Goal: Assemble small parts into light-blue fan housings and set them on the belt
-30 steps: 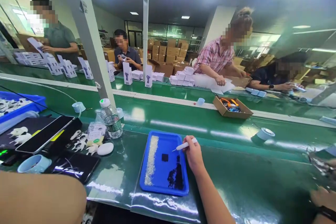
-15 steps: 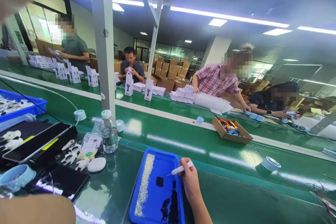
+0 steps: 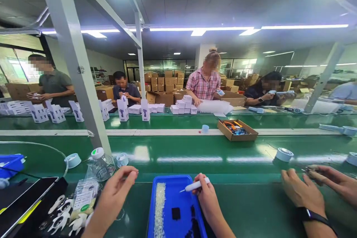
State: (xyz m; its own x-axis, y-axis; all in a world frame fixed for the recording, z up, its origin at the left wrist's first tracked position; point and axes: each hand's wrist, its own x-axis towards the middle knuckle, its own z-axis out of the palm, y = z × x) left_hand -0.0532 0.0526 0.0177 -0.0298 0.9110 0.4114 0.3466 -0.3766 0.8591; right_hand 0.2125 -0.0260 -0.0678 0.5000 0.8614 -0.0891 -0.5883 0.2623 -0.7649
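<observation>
Pinching a slim white pen-like tool [image 3: 194, 185] pencil-fashion, the right hand [image 3: 208, 201] aims its tip over the shallow blue plastic tray [image 3: 167, 180], bottom centre, for fine picking. Fingers loosely spread and empty, the left hand [image 3: 115, 194] hovers beside the tray above the green tabletop [image 3: 245, 208].

1 blue tray [image 3: 156, 208], 1 water bottle [image 3: 102, 163], 1 cardboard box [image 3: 237, 135], 4 people across the belt.
</observation>
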